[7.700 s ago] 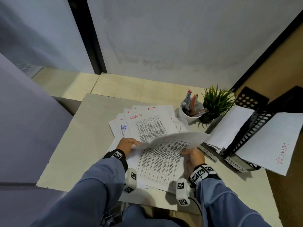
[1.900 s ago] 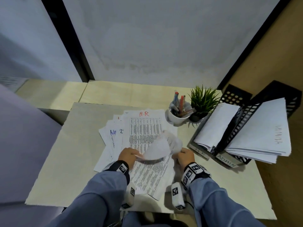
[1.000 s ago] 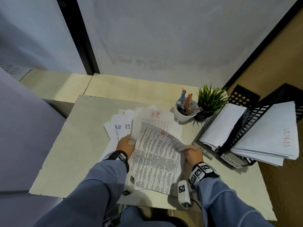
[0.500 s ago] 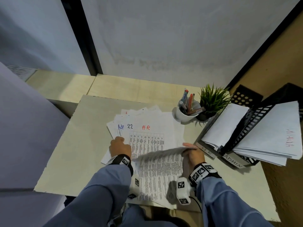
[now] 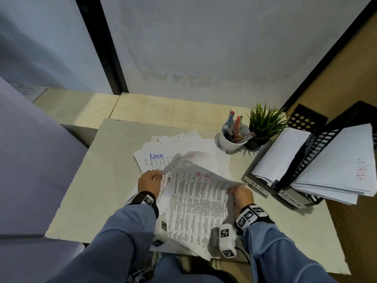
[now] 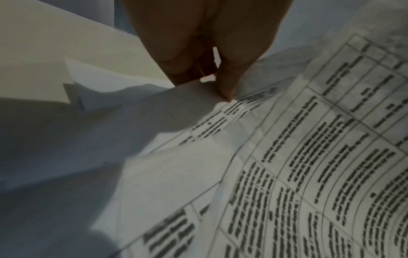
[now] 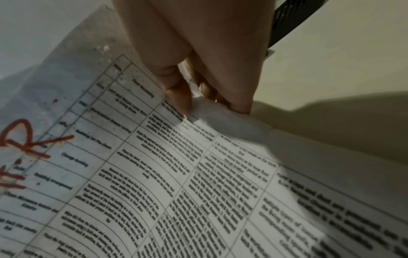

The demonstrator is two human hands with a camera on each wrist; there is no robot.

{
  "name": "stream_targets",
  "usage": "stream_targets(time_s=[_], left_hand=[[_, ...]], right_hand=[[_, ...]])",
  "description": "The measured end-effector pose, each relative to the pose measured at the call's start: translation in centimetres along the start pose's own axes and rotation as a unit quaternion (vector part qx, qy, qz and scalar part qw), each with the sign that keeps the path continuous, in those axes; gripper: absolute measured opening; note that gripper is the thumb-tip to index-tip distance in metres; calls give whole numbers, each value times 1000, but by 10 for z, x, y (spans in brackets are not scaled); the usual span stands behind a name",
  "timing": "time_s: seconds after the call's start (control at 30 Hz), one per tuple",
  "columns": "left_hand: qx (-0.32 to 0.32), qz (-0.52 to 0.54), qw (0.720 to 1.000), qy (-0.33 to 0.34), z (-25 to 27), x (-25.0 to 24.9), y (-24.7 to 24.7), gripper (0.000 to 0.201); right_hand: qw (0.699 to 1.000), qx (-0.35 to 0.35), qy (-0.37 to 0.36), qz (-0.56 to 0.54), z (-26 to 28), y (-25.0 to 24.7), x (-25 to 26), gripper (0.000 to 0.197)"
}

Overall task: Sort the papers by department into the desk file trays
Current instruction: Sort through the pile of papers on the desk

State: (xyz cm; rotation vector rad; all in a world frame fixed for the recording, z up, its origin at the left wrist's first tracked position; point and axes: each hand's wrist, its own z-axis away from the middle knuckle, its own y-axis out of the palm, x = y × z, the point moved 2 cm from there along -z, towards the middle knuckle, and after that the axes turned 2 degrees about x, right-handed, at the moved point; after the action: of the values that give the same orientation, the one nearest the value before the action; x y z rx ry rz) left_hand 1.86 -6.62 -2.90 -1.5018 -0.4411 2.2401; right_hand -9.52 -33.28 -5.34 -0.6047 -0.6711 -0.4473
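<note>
Grey wall behind, pale counter (image 5: 85, 193) below, and the sorting is well under way. Loose papers (image 5: 183, 146) lie fanned across the middle of the counter, one showing "Admin" in blue, and lifted off them is the HR sheet (image 5: 195, 203), red letters near its top edge. The left hand (image 5: 149, 183) pinches the sheet's left edge, thumb on top in the wrist view, while the right hand (image 5: 241, 196) pinches the right corner between thumb and fingers (image 7: 178, 94), so both grips are narrow and closed on the one page. It bows between them, clear of the pile at the far end. To the right stand the black trays (image 5: 312, 148), the nearer slot labelled HR (image 5: 257, 185) and the next one ADMIN (image 5: 290, 200), each already holding white sheets; a pen cup (image 5: 230, 142) and a small plant (image 5: 263, 123) sit just beyond the pile. By my reading, this sheet belongs in the HR slot, the closer one. To do it well: check that only one page has come up, let the left hand release so the right can swing it over, keep the page fairly flat so it does not fold, and feed its leading edge in on top of the sheets already there, not into ADMIN beside it. Watch the cup on the way across.
</note>
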Motion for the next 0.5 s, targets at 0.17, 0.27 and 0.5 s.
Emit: stream_targets(time_s=[0.17, 0.27, 0.5], left_hand=[[96, 122, 986, -61, -7, 17, 9, 45], [122, 150, 977, -90, -1, 8, 13, 43], [170, 157, 970, -70, 17, -33, 10, 68]], right_hand=[[999, 18, 14, -40, 3, -3, 6, 26], [998, 42, -18, -47, 10, 1, 13, 23], [972, 83, -3, -220, 28, 3, 43, 14]])
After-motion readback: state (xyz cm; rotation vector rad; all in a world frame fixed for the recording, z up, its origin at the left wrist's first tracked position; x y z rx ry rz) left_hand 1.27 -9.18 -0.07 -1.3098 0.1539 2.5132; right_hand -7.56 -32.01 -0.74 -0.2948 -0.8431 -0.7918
